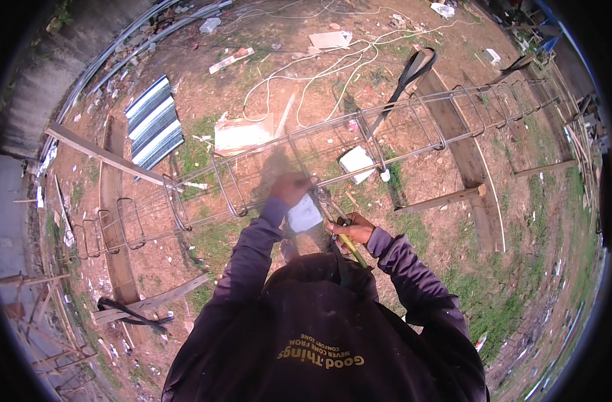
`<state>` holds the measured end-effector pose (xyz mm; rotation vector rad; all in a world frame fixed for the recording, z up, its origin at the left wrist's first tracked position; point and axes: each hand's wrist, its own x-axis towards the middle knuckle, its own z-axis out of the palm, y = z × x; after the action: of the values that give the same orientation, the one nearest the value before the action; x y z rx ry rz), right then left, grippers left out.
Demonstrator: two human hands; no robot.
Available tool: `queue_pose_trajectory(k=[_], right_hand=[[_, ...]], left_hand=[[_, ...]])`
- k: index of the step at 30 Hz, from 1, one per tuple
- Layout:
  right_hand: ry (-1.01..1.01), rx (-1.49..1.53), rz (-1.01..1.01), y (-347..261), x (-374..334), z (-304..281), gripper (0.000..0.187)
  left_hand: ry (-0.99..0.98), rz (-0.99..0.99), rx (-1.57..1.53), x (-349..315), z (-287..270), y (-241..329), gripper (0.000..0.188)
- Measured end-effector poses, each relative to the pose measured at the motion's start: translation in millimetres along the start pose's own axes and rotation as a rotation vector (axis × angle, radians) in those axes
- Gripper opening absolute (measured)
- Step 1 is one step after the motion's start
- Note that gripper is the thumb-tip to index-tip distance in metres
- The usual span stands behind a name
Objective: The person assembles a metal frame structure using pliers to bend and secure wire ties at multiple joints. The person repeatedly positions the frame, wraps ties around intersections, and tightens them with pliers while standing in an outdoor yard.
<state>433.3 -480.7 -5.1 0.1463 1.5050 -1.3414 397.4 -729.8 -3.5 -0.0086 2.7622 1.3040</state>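
Observation:
A long cage of steel rebar (406, 155) with square stirrups runs across in front of me, rising toward the right. My left hand (294, 189) is closed at its near side, fingers round the rebar where a stirrup meets a long bar. Just to the right, my right hand (355, 229) grips a pair of pincers (347, 241) with yellow-green handles. Their jaws point up toward the bar beside my left fingertips. Any tie wire at that joint is too small to make out. A white block (304, 213) lies on the ground below my hands.
Wooden planks (456, 144) stand under the cage at the right, with black straps (413, 70) nearby. Another white block (357, 165) lies beyond the cage. A corrugated metal sheet (155, 124), a plywood piece (242, 134) and a pale cable (306, 63) lie farther off.

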Motion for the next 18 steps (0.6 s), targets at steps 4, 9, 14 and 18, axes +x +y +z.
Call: queue_pose_trajectory(k=[4,9,14,18], right_hand=[[-0.248,0.095,-0.126,1.6,-6.9,-4.3,0.023],[0.746,-1.049,-0.644,12.2,-26.6,8.0,0.041],[0.364,-0.448,-0.288,6.1,-21.5,13.2,0.039],[-0.038,-0.119,-0.018,-10.3,-19.1,-1.9,0.039]], left_hand=[[-0.001,0.004,-0.027,0.6,-1.1,-0.9,0.046],[0.073,0.005,0.044,-0.7,4.5,-3.8,0.047],[0.077,-0.014,0.041,-2.6,6.3,-4.3,0.044],[0.061,0.027,-0.067,-1.0,4.8,-2.7,0.042]])
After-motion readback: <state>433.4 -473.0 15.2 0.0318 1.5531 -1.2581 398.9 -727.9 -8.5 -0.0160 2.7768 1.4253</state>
